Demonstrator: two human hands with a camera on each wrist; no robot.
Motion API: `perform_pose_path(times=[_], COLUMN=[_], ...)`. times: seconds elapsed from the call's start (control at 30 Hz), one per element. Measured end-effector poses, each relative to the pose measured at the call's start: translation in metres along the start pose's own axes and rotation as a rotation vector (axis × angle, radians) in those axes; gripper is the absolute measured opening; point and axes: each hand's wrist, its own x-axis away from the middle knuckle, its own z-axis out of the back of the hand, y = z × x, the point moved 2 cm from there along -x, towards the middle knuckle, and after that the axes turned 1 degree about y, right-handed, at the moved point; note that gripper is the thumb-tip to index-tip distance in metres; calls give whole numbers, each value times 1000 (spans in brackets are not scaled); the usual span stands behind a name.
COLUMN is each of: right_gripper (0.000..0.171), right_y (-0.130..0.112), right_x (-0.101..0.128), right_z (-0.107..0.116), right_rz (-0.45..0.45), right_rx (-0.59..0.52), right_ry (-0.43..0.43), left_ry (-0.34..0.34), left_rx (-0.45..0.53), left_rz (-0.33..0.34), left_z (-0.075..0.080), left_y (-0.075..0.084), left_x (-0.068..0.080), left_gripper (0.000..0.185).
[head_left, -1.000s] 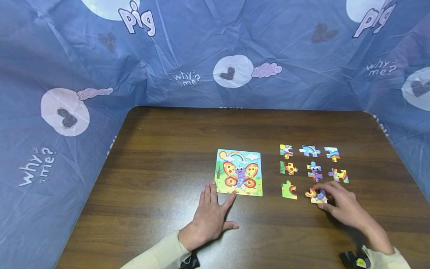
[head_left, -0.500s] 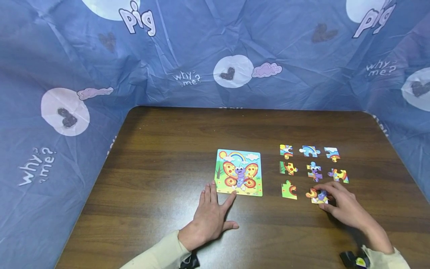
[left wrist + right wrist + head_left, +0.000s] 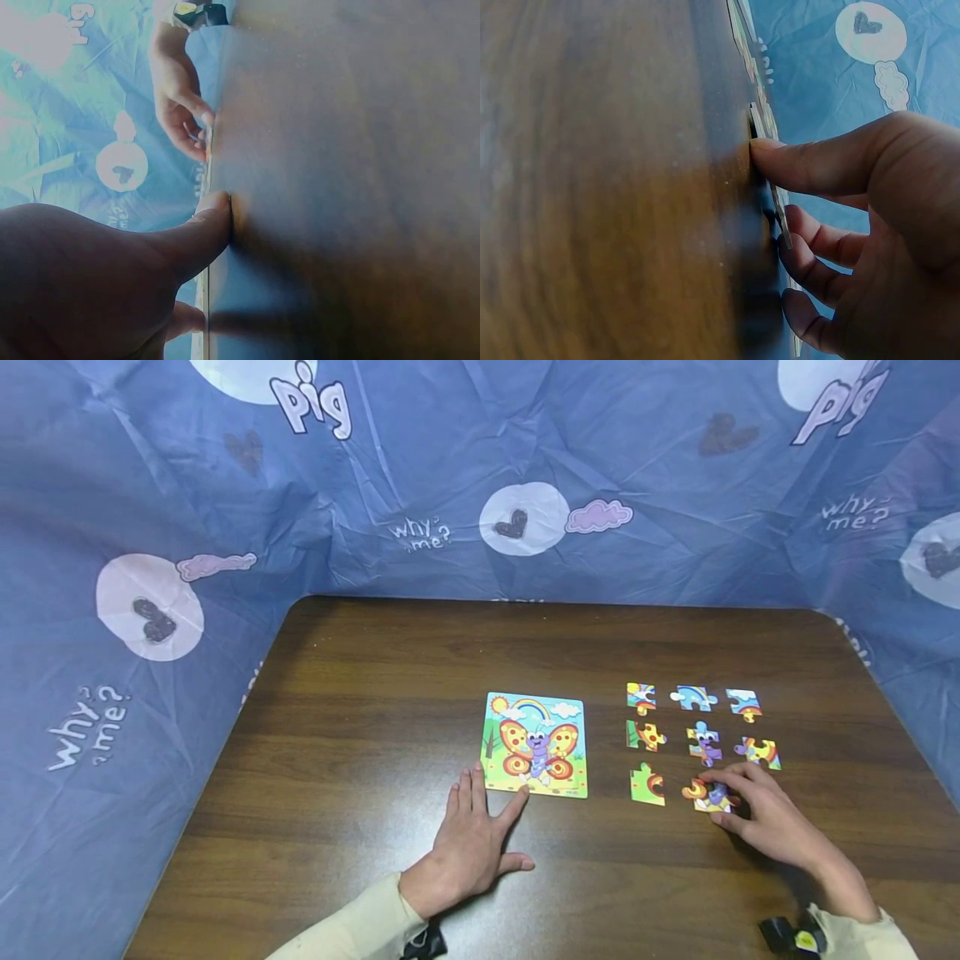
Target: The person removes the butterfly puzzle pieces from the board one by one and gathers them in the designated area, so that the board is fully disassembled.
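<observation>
In the head view my left hand (image 3: 471, 839) lies spread on the table, its fingertips at the lower left edge of a square butterfly picture board (image 3: 534, 745). To the right, my right hand (image 3: 772, 818) pinches a puzzle piece (image 3: 705, 797) with an orange curl and purple body between thumb and fingers. The right wrist view shows this thin piece (image 3: 776, 202) edge-on, tilted slightly off the table. Beside it lies a green corner puzzle piece (image 3: 647, 785). Above are a purple-face piece (image 3: 703, 745) and a yellow wing piece (image 3: 761, 752), the latter just beyond my right fingers.
Further puzzle pieces lie in rows: a sun piece (image 3: 641, 697), a rainbow piece (image 3: 693, 697), a cloud piece (image 3: 744, 703) and a left wing piece (image 3: 645, 735). A blue patterned cloth (image 3: 420, 460) stands around the brown wooden table (image 3: 337, 735).
The pinched puzzle piece shifts very slightly in my right hand. My left hand stays on the table; the whole head view moves a little.
</observation>
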Motion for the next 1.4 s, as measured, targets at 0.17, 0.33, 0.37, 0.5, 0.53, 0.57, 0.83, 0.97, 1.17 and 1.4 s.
perform_pose_path(times=[0.17,0.33,0.37,0.5,0.53,0.57,0.83,0.97,1.17,1.4], right_gripper=[54,53,53,53,53,53,55,54,49,47], right_y=[0,-1,-1,-2,-2,-1,-4,-12,-34,-70], right_x=[1,0,0,0,0,0,-3,-15,-37,-73], right_z=[-1,0,0,1,0,0,6,15,20,12], right_rz=[-9,-3,2,18,19,19,14,-15,-20,-14], right_rx=[2,3,3,1,1,2,27,5,-15,-85], right_ry=[-21,-17,-13,-2,-2,-2,8,-9,-23,-58], left_ry=[-3,-2,-1,3,6,10,-1,-7,-13,-6], left_rx=[-9,-8,-6,0,-2,-4,5,6,17,3], left_rz=[-1,-1,-1,-2,-3,-3,-2,2,3,6], left_z=[0,0,0,-1,-1,-1,-1,-1,-1,0], left_y=[0,0,0,0,0,0,0,0,0,0], left_x=[-1,-1,-1,0,0,0,0,0,-1,-1], left_gripper=[87,87,87,87,86,87,86,87,87,88])
